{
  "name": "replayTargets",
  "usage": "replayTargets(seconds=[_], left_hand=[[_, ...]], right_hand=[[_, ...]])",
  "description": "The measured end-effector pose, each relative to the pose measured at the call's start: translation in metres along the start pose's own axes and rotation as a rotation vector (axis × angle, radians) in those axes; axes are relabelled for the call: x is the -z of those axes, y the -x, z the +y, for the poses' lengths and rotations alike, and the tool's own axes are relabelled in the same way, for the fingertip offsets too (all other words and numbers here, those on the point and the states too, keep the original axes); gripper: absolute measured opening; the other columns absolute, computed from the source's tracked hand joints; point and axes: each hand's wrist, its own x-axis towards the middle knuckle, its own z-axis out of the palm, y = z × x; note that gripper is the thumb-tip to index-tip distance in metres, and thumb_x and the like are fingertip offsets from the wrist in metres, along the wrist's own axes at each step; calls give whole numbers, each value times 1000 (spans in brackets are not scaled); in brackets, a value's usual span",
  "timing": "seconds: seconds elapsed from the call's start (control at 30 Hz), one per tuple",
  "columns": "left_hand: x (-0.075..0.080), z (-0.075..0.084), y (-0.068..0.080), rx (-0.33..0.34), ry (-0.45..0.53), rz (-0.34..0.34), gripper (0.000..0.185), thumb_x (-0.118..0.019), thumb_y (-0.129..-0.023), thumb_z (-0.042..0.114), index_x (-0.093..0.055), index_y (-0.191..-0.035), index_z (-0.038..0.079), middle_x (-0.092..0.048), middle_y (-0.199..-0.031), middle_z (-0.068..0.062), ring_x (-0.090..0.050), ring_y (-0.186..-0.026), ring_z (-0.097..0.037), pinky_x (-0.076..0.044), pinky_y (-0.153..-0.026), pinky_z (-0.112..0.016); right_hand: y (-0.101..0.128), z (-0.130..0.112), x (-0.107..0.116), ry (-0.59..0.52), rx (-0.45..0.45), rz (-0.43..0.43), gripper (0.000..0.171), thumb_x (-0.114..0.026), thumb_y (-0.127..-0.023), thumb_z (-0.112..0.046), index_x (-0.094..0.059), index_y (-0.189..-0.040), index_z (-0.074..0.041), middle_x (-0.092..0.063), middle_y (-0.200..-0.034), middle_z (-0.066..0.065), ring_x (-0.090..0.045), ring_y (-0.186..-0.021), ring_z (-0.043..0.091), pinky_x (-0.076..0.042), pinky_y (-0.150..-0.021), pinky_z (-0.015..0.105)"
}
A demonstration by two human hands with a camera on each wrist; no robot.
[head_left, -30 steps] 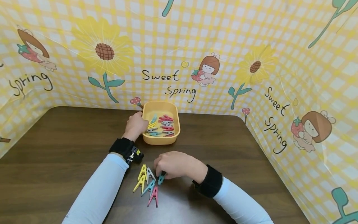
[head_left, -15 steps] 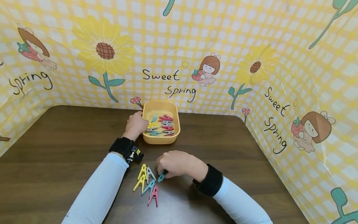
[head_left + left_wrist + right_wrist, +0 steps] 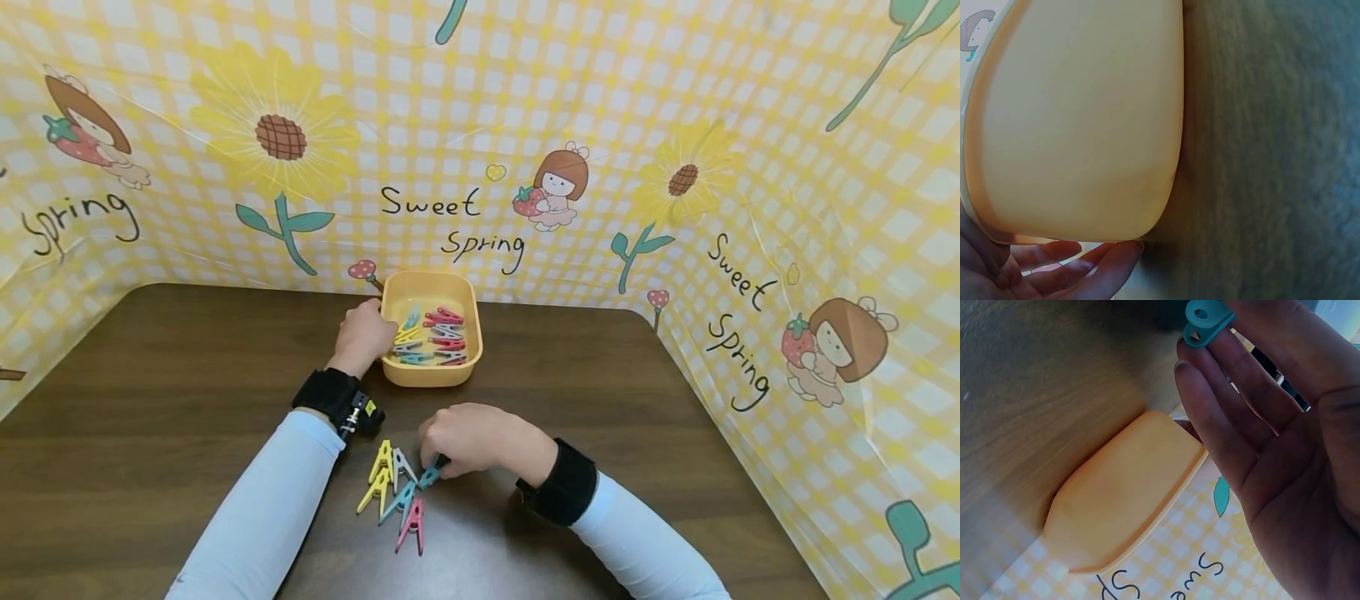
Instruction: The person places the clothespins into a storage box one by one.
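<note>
My left hand (image 3: 364, 337) grips the left side of a yellow plastic bin (image 3: 431, 377), its fingers along the outer wall in the left wrist view. Inside the bin lie several clothespins (image 3: 447, 331) in pink, white, teal and yellow. My right hand (image 3: 468, 437) pinches a teal clothespin (image 3: 429, 476) low over the table; its looped end (image 3: 1205, 322) sticks out past the fingers in the right wrist view. Just left of it lie two yellow clothespins (image 3: 375, 487), a white clothespin (image 3: 402, 467), another teal clothespin (image 3: 400, 502) and a pink clothespin (image 3: 412, 525).
The dark wooden table (image 3: 592, 375) reaches back to a yellow checked cloth (image 3: 450, 108) with printed flowers and figures, which rises behind and at both sides. The bin stands near the table's back edge, beyond the loose clothespins.
My right hand has shifted slightly right, and the teal clothespin in it has turned so its lower end points more to the left. The left hand and the bin stay put.
</note>
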Motion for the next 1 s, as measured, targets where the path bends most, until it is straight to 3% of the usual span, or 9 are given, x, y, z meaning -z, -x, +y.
replayTargets(seconds=[0.43,0.7,0.87,1.0], left_hand=[[1,0,-1,10,-6,-23,58,-54,-108,23,-44,-162,3,-66,-135,-24,-69,-111,-35,-65,-72,-32],[1,3,1,11,11,-25,57,-53,-108,21,-44,-161,4,-67,-134,-23,-69,-109,-34,-65,-69,-31],[0,4,2,7,17,-23,54,-54,-108,21,-46,-158,3,-67,-130,-23,-69,-108,-33,-64,-70,-32],[0,2,2,4,2,-10,52,-54,-108,21,-48,-156,2,-67,-130,-23,-67,-111,-35,-66,-82,-39]], right_hand=[[9,6,11,-54,-13,64,15,-79,-101,-22,-84,-115,-18,-76,-113,-2,-64,-94,6,-55,-83,12],[24,31,37,-197,-55,237,17,-80,-100,-20,-84,-114,-13,-80,-111,3,-76,-104,18,-61,-93,24],[22,61,61,-177,-233,348,17,-82,-99,-23,-84,-110,-11,-83,-105,2,-76,-94,16,-64,-90,31],[5,89,78,-167,-433,353,17,-82,-98,-25,-84,-106,-11,-81,-102,2,-70,-85,15,-62,-83,32]])
